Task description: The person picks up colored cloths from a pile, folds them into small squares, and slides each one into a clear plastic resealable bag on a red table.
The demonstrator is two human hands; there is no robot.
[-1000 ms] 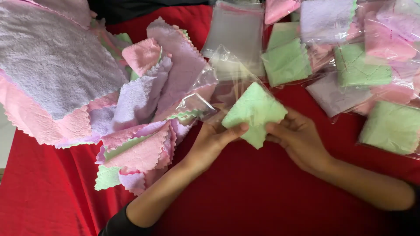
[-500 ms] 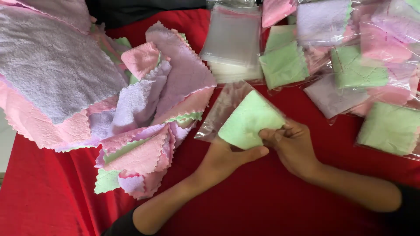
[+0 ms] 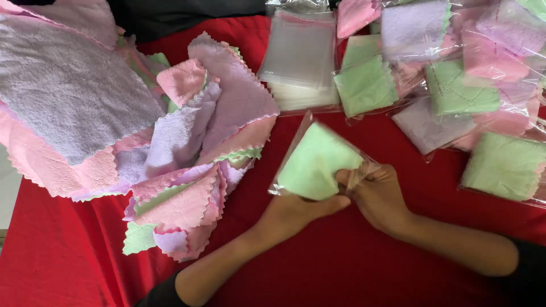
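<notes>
On the red tablecloth (image 3: 341,261), the folded green microfibre cloth (image 3: 315,162) sits mostly inside its clear plastic sleeve (image 3: 301,131), the left hand (image 3: 298,210) supporting beneath while right hand (image 3: 378,196) fingers pinch the sleeve's open edge, unsealed yet, with loose pastel cloths (image 3: 187,165) heaped unpacked nearby.

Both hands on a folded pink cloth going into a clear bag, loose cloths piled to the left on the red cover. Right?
Not quite: the folded cloth is green, not pink, as the head view shows. Both the left hand and right hand hold it in the clear bag; loose cloths lie left on the red cover.

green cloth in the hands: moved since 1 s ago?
Yes. The folded green cloth has gone up, closer to the stack of empty clear bags, and now sits inside a clear bag, both hands on it.
</notes>
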